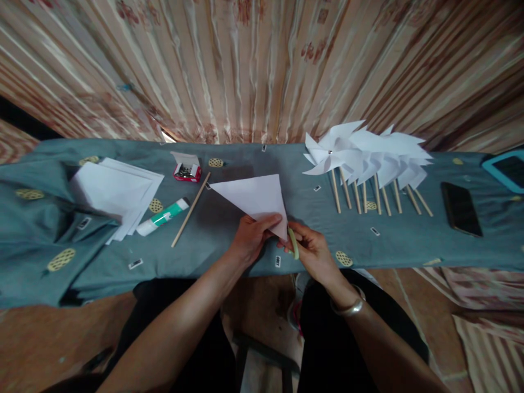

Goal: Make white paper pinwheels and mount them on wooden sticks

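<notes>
A folded triangle of white paper [257,194] is pinched in my left hand [254,237], the thumb lying on top near its lower corner. My right hand [313,248] grips a pair of scissors with a pale green handle [293,244], right beside the paper's right edge; the blades are hidden, so whether they touch the paper I cannot tell. Left of the paper lies a thin wooden stick [190,210]. Next to it are a glue stick [162,217] with a green label and an open small red box [187,169] of metal pins or tacks.
White paper pinwheels [347,153] on wooden sticks lie in an overlapping row at the back right. A stack of white paper sheets [114,191] rests at the left. A dark phone [462,209] and a blue-framed device [507,169] are far right. A curtain [229,65] hangs behind the cloth-covered table [229,251].
</notes>
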A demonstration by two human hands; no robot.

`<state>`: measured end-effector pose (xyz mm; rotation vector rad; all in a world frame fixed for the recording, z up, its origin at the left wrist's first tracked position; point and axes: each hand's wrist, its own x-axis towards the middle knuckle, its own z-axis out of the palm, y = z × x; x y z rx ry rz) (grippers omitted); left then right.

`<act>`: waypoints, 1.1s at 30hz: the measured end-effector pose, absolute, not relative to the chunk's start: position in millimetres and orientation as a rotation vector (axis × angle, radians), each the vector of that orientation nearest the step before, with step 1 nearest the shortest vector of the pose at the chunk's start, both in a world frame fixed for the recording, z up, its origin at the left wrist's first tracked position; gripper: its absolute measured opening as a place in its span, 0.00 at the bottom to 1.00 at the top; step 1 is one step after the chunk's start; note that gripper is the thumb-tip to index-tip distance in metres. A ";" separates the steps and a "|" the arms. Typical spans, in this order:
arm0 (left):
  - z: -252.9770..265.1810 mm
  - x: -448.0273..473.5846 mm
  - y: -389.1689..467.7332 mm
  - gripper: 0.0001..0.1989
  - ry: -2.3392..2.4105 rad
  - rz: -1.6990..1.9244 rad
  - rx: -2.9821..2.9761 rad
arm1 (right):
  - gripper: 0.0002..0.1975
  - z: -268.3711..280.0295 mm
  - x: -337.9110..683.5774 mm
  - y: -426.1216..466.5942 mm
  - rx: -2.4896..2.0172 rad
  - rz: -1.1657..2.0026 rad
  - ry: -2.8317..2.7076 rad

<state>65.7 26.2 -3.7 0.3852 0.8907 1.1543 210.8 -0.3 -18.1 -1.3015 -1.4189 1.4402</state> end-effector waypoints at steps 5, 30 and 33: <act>-7.5 67.6 23.5 0.12 0.890 1.149 0.395 | 0.20 -12.6 211.3 1.8 -1.304 1.437 -1.417; -7.7 70.5 21.7 0.12 0.825 1.141 0.410 | 0.21 -11.9 207.1 0.6 -1.314 1.426 -1.384; -7.7 70.0 22.3 0.14 0.876 1.140 0.371 | 0.21 -15.3 210.4 1.1 -1.331 1.383 -1.452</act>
